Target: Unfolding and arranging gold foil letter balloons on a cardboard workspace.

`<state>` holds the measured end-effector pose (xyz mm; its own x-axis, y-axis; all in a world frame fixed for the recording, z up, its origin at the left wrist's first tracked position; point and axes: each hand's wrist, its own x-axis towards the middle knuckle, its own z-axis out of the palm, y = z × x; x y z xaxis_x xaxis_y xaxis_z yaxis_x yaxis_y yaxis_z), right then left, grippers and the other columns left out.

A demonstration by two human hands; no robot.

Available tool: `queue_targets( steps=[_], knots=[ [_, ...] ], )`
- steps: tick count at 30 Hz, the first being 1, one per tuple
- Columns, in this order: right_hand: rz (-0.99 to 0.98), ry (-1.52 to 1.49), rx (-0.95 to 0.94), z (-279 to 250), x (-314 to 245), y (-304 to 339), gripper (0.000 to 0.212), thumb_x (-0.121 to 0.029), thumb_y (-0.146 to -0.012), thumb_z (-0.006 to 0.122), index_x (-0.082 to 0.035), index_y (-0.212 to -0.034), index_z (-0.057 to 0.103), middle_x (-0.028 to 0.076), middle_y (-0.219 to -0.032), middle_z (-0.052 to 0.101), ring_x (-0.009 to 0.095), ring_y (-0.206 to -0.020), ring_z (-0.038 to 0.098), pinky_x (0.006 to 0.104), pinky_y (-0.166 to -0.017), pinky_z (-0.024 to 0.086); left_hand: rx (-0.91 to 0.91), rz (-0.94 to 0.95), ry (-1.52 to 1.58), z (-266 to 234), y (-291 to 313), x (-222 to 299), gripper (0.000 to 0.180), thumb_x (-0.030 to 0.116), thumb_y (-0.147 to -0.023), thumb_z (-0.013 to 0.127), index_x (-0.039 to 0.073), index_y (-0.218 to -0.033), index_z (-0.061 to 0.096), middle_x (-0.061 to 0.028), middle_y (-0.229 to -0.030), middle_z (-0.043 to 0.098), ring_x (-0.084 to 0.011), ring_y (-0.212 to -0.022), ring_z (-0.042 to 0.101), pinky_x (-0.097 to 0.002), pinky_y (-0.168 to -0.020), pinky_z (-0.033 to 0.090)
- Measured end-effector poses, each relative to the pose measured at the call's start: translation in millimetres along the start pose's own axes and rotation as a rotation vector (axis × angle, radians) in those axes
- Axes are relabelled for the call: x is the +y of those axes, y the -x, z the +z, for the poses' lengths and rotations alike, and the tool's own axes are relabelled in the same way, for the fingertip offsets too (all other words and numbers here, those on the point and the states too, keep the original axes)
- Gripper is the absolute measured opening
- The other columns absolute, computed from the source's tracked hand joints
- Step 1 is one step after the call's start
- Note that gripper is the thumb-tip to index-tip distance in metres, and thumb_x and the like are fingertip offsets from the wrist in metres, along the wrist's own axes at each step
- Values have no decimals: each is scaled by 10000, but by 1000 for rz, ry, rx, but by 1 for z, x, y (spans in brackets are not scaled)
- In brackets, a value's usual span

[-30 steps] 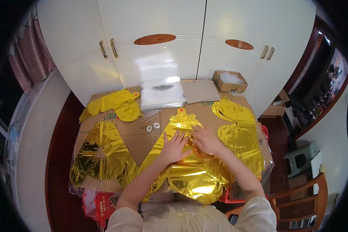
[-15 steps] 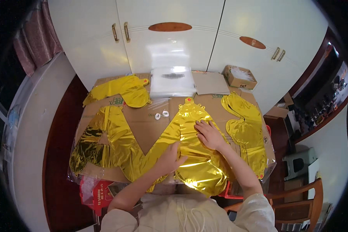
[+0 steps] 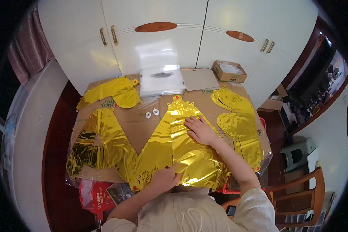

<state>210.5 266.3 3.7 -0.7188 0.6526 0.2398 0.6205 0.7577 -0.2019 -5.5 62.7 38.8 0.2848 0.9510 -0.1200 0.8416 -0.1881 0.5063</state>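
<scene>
Gold foil (image 3: 158, 145) in a broad shape with a tabbed top lies flat and creased at the middle of the desk (image 3: 88, 173), which is topped with brown cardboard (image 3: 131, 129). The right hand (image 3: 200, 130) rests palm down on its upper part, fingers extended and slightly spread, gripping nothing. The left hand (image 3: 166, 179) is partly curled over its lower edge; whether it pinches the foil I cannot tell.

A white cabinet (image 3: 162, 50) stands along the far side, with a stack of clear bags (image 3: 161, 83), a grey board (image 3: 200, 80) and a small open box (image 3: 230, 72) in front of it. Dark floor (image 3: 59, 135) separates the desk from the sill on the left; a grey stool (image 3: 297, 154) and a wooden chair (image 3: 317, 193) stand to the right.

The foil reaches the near edge, close to the person's body. Cardboard shows beyond its left slope, around two white rolls (image 3: 152, 113), and as a narrow strip toward the right-hand foil piece (image 3: 241, 129).
</scene>
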Motion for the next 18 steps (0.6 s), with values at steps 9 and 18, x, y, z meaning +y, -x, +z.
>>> queue_targets(
  steps=[9, 18],
  knots=[
    [15, -7, -14, -17, -9, -9, 426, -305, -973, 472, -104, -1348, 484, 100, -1415, 477, 297, -1373, 368, 547, -1148, 206, 317, 117, -146, -50, -12, -11, 280, 345, -853, 619, 75, -922, 636, -116, -790, 625, -279, -769, 652, -414, -651, 531],
    [-148, -7, 48, -29, -66, -113, 334, -290, -877, 596, -138, -1171, 633, 67, -1148, 644, 276, -1118, 576, 477, -1062, 364, 531, -147, -393, -154, -102, -218, 184, 154, -868, 529, 66, -994, 631, -137, -967, 631, -341, -925, 617, -468, -764, 518]
  ],
)
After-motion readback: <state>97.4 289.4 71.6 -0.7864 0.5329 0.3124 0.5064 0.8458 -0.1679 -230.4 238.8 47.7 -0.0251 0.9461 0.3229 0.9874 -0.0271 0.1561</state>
